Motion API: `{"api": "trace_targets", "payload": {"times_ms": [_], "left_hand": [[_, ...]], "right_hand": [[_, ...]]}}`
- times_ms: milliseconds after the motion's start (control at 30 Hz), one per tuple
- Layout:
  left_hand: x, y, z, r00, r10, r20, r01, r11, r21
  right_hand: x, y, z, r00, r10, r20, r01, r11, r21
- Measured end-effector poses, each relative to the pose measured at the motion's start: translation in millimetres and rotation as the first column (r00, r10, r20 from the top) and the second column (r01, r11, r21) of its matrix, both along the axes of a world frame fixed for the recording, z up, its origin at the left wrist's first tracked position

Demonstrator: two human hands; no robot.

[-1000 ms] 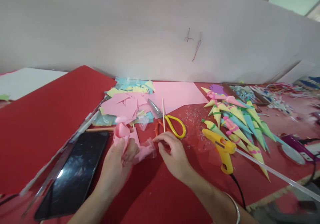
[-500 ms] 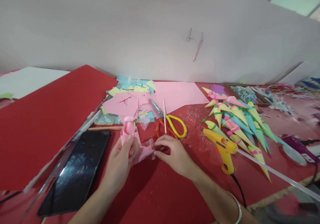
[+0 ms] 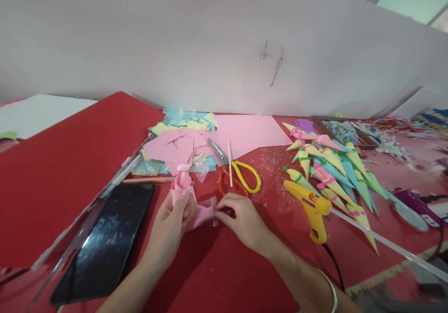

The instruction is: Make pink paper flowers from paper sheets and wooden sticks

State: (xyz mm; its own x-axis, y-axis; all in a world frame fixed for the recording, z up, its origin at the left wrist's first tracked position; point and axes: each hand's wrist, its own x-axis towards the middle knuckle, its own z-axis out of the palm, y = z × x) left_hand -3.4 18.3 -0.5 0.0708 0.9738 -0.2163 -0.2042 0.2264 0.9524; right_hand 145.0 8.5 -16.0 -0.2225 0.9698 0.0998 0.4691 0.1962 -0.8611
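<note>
My left hand [image 3: 170, 226] is closed around a pink rolled paper piece [image 3: 181, 184], which has a rounded pink tip and a loop at its top. To the right of those fingers stretches a small clear plastic bag [image 3: 206, 214] with something pink inside. Thumb and forefinger of my right hand [image 3: 247, 222] pinch the bag's right end. Just beyond that hand lie scissors [image 3: 248, 175] with one yellow and one red handle. A thin white stick [image 3: 230, 161] rests across them.
At left are a black phone [image 3: 105, 243] and a large red sheet [image 3: 80, 163]. Pink paper scraps [image 3: 168, 146] and a pink sheet [image 3: 248, 131] lie at the back. A yellow glue gun [image 3: 308, 203] with a long glue stick sits right, beside several decorated paper cones [image 3: 332, 180].
The pink rolled paper has shifted very slightly right. Both hands keep their grip, and the view has barely moved.
</note>
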Motion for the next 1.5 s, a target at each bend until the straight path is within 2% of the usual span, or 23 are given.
{"api": "trace_targets", "payload": {"times_ms": [167,267,400,533,667,833,933,1200,1400,1500], "left_hand": [[1,1,-0.1,0.999,0.025,-0.03,-0.026,0.999,-0.026],[2,1,1.4,0.999,0.042,-0.029,-0.043,0.998,-0.053],[2,0,1.7,0.999,0.04,-0.02,-0.042,0.998,-0.056],[2,0,-0.4,0.998,0.061,-0.016,-0.061,0.998,-0.024],[2,1,-0.9,0.998,0.043,-0.039,-0.044,0.999,-0.01],[-1,0,-1.1,0.993,-0.034,-0.114,0.038,0.999,0.026],[-2,-1,-3.5,0.994,-0.042,-0.098,0.047,0.997,0.053],[-1,-3,-6.9,0.993,0.047,-0.104,-0.048,0.999,-0.01],[1,-3,-1.3,0.996,-0.077,-0.042,0.08,0.994,0.076],[-1,-4,-1.7,0.985,-0.16,-0.059,0.166,0.978,0.124]], "right_hand": [[2,1,4,0.998,-0.064,-0.019,0.064,0.998,-0.02],[5,2,6,0.972,-0.171,-0.16,0.168,0.985,-0.028],[6,4,8,0.865,-0.284,-0.414,0.258,0.959,-0.12],[4,5,10,0.782,-0.279,-0.558,0.194,0.959,-0.208],[2,5,12,0.759,-0.27,-0.593,0.167,0.96,-0.223],[1,4,14,0.712,-0.276,-0.646,0.116,0.953,-0.279],[0,3,15,0.68,-0.284,-0.676,0.087,0.947,-0.311],[-1,2,12,0.737,-0.228,-0.636,0.107,0.969,-0.223],[-3,0,15,0.738,-0.205,-0.643,0.09,0.974,-0.207],[-3,-1,16,0.768,-0.215,-0.603,0.106,0.972,-0.211]]}}
